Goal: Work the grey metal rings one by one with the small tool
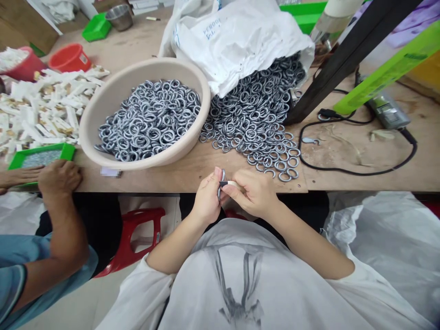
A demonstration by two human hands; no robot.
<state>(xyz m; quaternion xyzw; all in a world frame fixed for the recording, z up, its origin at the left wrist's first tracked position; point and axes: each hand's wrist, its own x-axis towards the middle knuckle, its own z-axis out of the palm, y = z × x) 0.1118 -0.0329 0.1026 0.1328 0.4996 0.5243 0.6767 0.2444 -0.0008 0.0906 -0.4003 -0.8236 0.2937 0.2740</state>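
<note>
Near the table's front edge, my left hand [207, 198] is closed on a grey ring [219, 194], held upright and edge-on to me. My right hand [255, 191] pinches a small pale tool with a dark tip [231, 183]; its exact kind is unclear. That tip touches or nearly touches the ring. Beyond my hands, a heap of grey rings [250, 128] spills from a white sack [237, 41] onto the table. To its left stands a beige basin [205, 98] with many more such rings inside.
A co-worker's hands [57, 176] rest by a green tray [68, 152] on the left, near white strips [44, 110]. Right of the heap, a dark post [330, 64] and a black cable [357, 172] occupy the table [343, 151]. A red stool [156, 224] stands below.
</note>
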